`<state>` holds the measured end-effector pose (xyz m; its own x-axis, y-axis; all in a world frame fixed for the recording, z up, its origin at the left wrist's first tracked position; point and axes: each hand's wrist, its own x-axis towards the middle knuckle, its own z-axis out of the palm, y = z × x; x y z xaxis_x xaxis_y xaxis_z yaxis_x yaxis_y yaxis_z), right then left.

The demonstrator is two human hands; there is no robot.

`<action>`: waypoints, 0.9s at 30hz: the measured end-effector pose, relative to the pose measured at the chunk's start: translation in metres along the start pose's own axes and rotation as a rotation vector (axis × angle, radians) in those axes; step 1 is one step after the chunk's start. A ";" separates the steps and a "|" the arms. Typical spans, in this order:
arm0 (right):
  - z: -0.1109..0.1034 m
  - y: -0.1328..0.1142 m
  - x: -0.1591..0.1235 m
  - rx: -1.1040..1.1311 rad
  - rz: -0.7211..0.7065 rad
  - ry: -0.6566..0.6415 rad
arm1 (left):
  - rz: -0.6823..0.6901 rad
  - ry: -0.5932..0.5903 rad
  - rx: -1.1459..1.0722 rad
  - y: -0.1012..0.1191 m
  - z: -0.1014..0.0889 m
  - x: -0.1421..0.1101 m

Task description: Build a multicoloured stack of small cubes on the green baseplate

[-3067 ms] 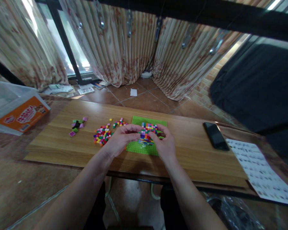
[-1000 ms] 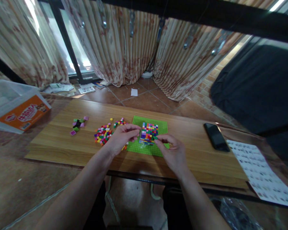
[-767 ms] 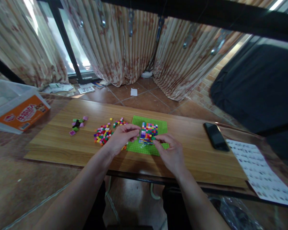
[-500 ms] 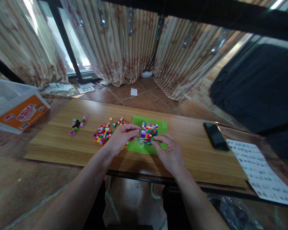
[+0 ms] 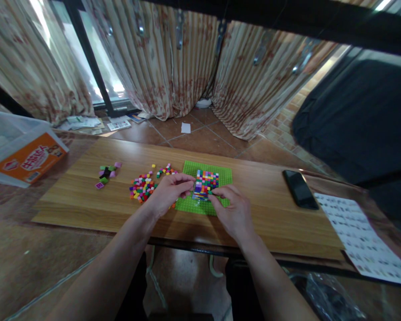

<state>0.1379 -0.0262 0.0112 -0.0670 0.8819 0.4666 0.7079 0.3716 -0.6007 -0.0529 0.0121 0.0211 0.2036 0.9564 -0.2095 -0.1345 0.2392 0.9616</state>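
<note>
A block of small multicoloured toy bricks [image 5: 207, 179] stands on a green studded baseplate [image 5: 225, 176] on the wooden board. At the block's left side is my left hand [image 5: 169, 191], thumb and fingers drawn together; whatever lies between the tips is too small to make out. My right hand [image 5: 234, 210] pinches a small green brick [image 5: 210, 192] between thumb and forefinger, at the block's near right corner. Left of the baseplate lies a pile of loose small bricks [image 5: 142, 187], partly behind my left hand.
Larger pink, green and black bricks [image 5: 107, 173] lie farther left on the board [image 5: 76, 196]. A clear plastic box [image 5: 26, 154] with an orange label stands at the far left. Toward the right are a black phone [image 5: 300, 189] and a printed sheet [image 5: 361, 236].
The view has shifted very slightly. My right hand and the green brick have moved a little left along the block's near side; my left hand stays beside it.
</note>
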 end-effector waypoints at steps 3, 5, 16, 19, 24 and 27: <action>0.000 -0.001 0.001 -0.016 0.002 -0.004 | -0.003 0.001 0.006 0.001 0.001 -0.001; 0.000 -0.002 0.001 -0.029 0.004 -0.012 | -0.001 0.003 0.008 0.001 0.001 -0.001; 0.004 -0.003 0.002 -0.040 0.001 0.004 | 0.001 -0.006 -0.002 -0.002 -0.001 0.000; 0.004 -0.002 0.002 -0.015 0.009 -0.001 | 0.003 -0.011 -0.005 -0.002 -0.001 0.000; 0.002 -0.002 0.002 0.036 0.039 0.007 | -0.005 -0.006 -0.002 -0.001 0.000 -0.001; 0.000 -0.003 0.003 0.067 0.048 -0.001 | -0.008 -0.004 -0.001 0.001 0.000 -0.002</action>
<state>0.1357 -0.0243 0.0140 -0.0348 0.8993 0.4359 0.6618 0.3476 -0.6642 -0.0537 0.0105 0.0223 0.2082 0.9538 -0.2166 -0.1335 0.2471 0.9598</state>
